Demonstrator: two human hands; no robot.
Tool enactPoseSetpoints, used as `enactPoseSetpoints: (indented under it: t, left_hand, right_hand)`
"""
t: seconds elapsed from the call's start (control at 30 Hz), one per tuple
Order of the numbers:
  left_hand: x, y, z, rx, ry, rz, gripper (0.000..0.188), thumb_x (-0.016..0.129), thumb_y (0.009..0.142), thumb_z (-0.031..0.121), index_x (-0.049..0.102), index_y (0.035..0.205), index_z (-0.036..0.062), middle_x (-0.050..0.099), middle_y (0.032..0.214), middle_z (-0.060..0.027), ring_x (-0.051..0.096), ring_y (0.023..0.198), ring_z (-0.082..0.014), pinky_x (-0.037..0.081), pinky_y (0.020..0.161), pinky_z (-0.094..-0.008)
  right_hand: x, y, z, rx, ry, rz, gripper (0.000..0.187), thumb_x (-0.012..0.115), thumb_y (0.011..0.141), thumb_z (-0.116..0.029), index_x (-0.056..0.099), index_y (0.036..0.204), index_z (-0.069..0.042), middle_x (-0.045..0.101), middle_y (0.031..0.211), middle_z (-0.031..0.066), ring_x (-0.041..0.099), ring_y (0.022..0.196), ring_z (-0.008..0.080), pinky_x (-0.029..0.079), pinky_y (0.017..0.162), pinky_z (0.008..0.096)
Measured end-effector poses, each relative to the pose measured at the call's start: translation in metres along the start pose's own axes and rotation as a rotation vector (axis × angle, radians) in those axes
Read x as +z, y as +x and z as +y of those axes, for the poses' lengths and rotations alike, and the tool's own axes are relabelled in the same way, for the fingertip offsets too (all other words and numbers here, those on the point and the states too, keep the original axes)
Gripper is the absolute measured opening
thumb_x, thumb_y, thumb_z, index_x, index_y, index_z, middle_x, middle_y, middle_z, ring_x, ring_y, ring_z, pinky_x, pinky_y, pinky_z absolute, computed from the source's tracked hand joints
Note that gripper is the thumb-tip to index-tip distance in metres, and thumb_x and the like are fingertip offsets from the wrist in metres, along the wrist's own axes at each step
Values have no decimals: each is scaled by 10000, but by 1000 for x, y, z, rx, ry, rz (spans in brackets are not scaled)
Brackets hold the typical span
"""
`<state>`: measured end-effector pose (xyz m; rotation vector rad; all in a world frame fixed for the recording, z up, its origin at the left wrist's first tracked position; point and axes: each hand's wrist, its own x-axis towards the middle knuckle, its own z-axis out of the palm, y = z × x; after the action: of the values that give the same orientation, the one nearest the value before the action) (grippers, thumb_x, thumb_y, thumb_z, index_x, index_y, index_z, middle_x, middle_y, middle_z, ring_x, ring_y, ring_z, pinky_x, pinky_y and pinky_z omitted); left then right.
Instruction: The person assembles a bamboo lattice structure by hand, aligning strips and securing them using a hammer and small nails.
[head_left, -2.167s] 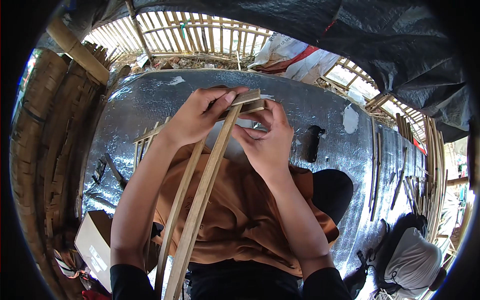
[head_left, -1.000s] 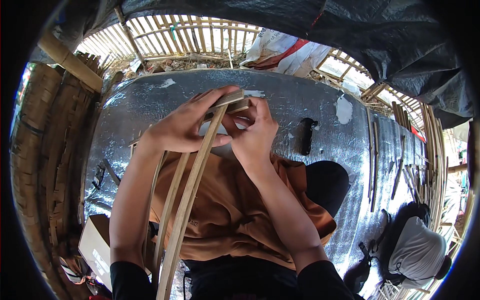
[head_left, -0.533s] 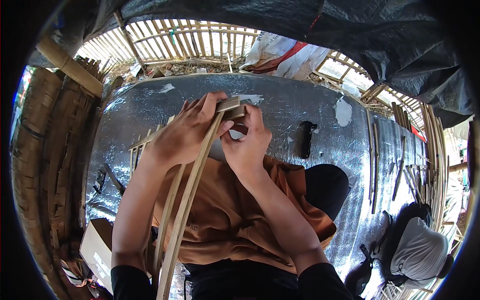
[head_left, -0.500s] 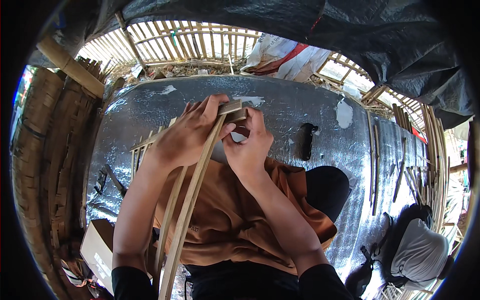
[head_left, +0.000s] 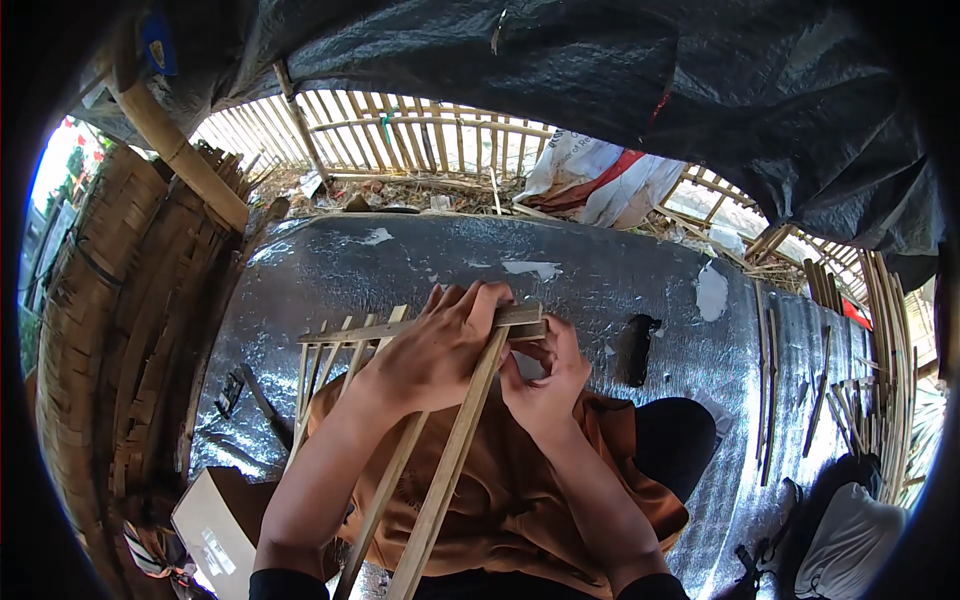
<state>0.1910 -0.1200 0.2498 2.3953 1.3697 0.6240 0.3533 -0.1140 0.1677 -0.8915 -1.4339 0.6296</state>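
Note:
A slatted frame of pale bamboo strips lies across my lap, with several long strips (head_left: pixel 450 480) running toward me from a pair of stacked crosspieces (head_left: pixel 519 316). My left hand (head_left: pixel 430 350) is closed over the crosspieces near their right end, its fingers wrapped over the far side. At that end my right hand (head_left: pixel 548 380) is curled, thumb and fingers pinching around the tip of the lower crosspiece. Whether it also holds something small is hidden. Left of my left hand, the crosspiece and thinner slats (head_left: pixel 325 350) of the frame stick out.
A silvery foil mat (head_left: pixel 480 245) covers the surface. On it lie a black object (head_left: pixel 638 350), loose bamboo sticks (head_left: pixel 768 390) at right, and a dark blade-like tool (head_left: pixel 265 405) at left. A cardboard box (head_left: pixel 215 530) stands near left; a pale bag (head_left: pixel 850 540) lies near right.
The view has tilted, so the whole scene sits lower in the picture. The crosspieces look more level, and more of the frame's left slats show. Both hands keep their hold.

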Motion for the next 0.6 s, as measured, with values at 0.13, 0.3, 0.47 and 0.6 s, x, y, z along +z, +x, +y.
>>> enactPoseSetpoints:
  t: [0.13, 0.3, 0.47, 0.6]
  left_hand:
    - [-5, 1, 0, 9, -33, -66, 758, 714, 845, 295, 281, 1378, -24, 553, 1269, -287, 533, 1187, -483, 376, 1055, -503]
    - [-4, 3, 10, -62, -50, -88, 806, 717, 815, 370, 281, 1383, 1, 544, 1303, -279, 544, 1196, -499, 344, 1092, -569]
    - [-2, 3, 10, -51, 3, -78, 849, 738, 794, 365, 274, 1392, -18, 555, 1296, -280, 541, 1216, -491, 351, 1087, -567]
    - [-4, 5, 12, -70, -2, -90, 822, 735, 793, 364, 300, 1372, -24, 560, 1275, -279, 554, 1181, -490, 358, 1079, -555]
  right_hand:
    - [-7, -1, 4, -23, 3, -45, 506, 802, 739, -25, 553, 1179, 5, 729, 914, 169, 767, 842, 301, 596, 702, 354]
    - [-11, 1, 1, -1, -39, -62, 500, 835, 747, -49, 563, 1163, 4, 734, 910, 162, 767, 852, 303, 595, 702, 352]
    - [-11, 2, 0, -7, -24, -65, 480, 833, 759, -36, 569, 1159, -10, 747, 910, 156, 767, 839, 298, 589, 691, 345]
    - [-14, 4, -1, -5, -18, -84, 472, 835, 764, -42, 571, 1155, -14, 753, 910, 152, 768, 832, 290, 586, 683, 337]
